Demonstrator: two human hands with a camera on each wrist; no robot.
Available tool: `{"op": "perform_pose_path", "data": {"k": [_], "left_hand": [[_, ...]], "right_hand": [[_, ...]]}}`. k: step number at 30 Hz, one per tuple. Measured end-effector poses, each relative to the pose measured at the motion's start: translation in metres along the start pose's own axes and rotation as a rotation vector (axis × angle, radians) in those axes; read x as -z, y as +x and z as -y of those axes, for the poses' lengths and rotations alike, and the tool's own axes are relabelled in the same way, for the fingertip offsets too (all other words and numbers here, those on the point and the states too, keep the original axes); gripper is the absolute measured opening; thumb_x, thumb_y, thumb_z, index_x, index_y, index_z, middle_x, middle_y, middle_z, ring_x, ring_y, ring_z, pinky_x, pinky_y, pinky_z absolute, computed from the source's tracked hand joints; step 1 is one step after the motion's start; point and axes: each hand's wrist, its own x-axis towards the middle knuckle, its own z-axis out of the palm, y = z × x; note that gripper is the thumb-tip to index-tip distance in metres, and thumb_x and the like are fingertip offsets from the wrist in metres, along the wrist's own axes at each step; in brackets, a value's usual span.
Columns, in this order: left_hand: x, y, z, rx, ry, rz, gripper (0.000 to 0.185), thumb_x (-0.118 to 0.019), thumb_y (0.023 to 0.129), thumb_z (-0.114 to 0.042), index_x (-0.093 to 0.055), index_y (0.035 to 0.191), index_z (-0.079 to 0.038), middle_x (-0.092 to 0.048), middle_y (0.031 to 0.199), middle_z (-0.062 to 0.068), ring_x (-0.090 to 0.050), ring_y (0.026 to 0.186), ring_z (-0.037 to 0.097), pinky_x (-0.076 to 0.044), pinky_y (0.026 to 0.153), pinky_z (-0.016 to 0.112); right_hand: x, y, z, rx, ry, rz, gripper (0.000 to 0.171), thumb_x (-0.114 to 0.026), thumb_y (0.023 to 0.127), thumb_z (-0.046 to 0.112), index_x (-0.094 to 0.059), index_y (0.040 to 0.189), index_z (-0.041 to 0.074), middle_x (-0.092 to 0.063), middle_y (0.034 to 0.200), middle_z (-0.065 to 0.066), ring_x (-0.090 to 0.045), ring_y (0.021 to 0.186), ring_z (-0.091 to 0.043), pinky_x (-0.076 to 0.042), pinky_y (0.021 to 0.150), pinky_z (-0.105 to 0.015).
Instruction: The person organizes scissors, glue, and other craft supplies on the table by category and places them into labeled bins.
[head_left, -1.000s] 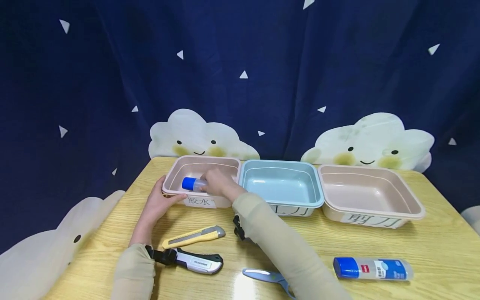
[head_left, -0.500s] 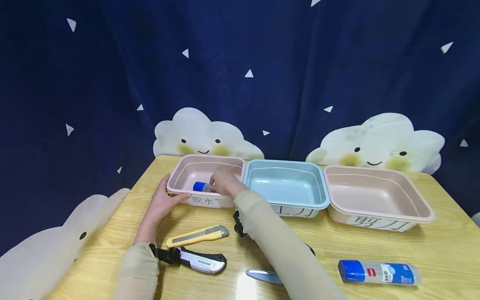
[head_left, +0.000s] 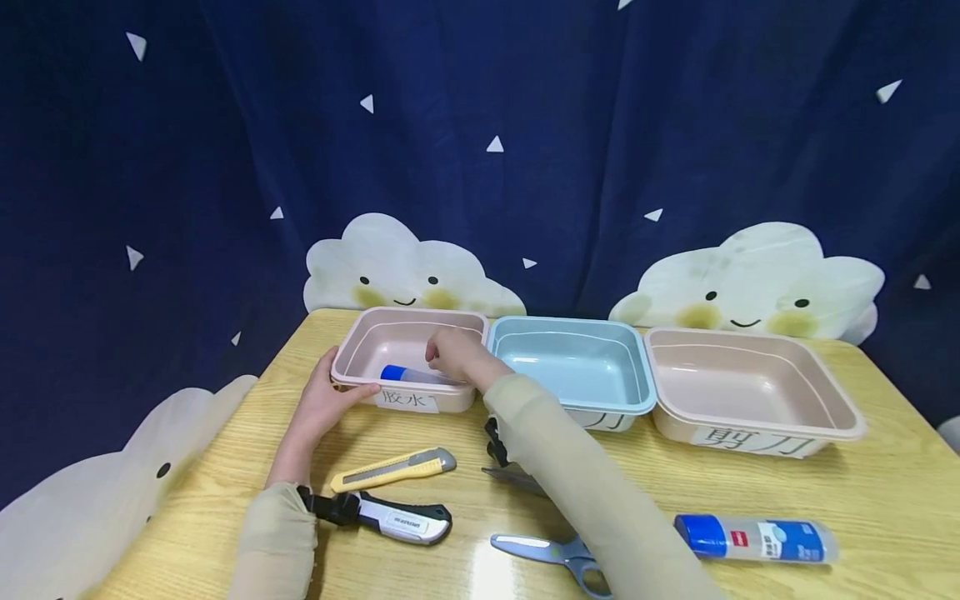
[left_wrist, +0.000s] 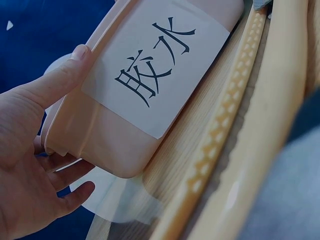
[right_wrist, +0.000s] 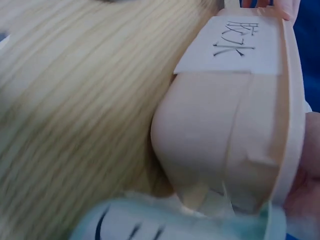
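My left hand (head_left: pixel 321 404) grips the left corner of a pink plastic bin (head_left: pixel 457 402). In the left wrist view its thumb lies on the front rim, and the other fingers are round the side below the rim. A paper label (left_wrist: pixel 155 60) with black characters is stuck to the bin's front. Inside, along the front wall, lies a glue bottle (head_left: pixel 414 375) with a blue cap, partly hidden by that wall. My right hand (head_left: pixel 454 353) is over the right part of this bin, fingers loosely bent, apart from the bottle; the right wrist view shows little of it.
A blue bin (head_left: pixel 573 367) and another pink bin (head_left: pixel 750 383) stand to the right. Nearer me lie a yellow utility knife (head_left: pixel 393 469), a white-and-black utility knife (head_left: pixel 405 518), blue scissors (head_left: pixel 540 550) and another glue bottle (head_left: pixel 757 539). A dark blade-like tip (head_left: pixel 513 479) shows beside the right sleeve.
My right hand has let go of the glue bottle in the left bin and lifted slightly up and away. The bottle now lies there by itself. My left hand keeps its grip on the bin.
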Motion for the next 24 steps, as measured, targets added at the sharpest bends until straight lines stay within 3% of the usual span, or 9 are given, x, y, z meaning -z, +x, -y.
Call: {"op": "perform_pose_path", "data": {"k": [9, 17, 24], "left_hand": [[0.0, 0.001, 0.001, -0.021, -0.017, 0.001, 0.095, -0.078, 0.07, -0.035, -0.023, 0.142, -0.009, -0.038, 0.136, 0.018, -0.04, 0.121, 0.035, -0.032, 0.1, 0.052], [0.002, -0.001, -0.001, -0.013, -0.025, 0.002, 0.095, -0.078, 0.07, -0.033, -0.021, 0.142, -0.008, -0.037, 0.137, 0.019, -0.039, 0.121, 0.035, -0.031, 0.101, 0.052], [0.001, -0.002, -0.003, -0.023, -0.033, 0.012, 0.094, -0.078, 0.07, -0.032, -0.022, 0.142, -0.007, -0.037, 0.136, 0.019, -0.038, 0.121, 0.035, -0.031, 0.101, 0.051]], "right_hand": [[0.014, -0.024, -0.011, 0.024, 0.048, -0.157, 0.009, -0.059, 0.087, 0.014, -0.068, 0.089, 0.011, -0.066, 0.085, 0.0, -0.057, 0.08, -0.014, -0.048, 0.077, -0.028], [0.016, -0.04, -0.012, 0.06, 0.043, -0.157, 0.011, -0.058, 0.088, 0.021, -0.067, 0.092, 0.016, -0.065, 0.087, 0.004, -0.056, 0.079, -0.009, -0.048, 0.07, -0.026], [0.019, -0.054, -0.013, 0.119, 0.067, -0.188, 0.014, -0.058, 0.088, 0.019, -0.067, 0.096, 0.014, -0.065, 0.087, 0.003, -0.058, 0.08, -0.009, -0.048, 0.07, -0.026]]}}
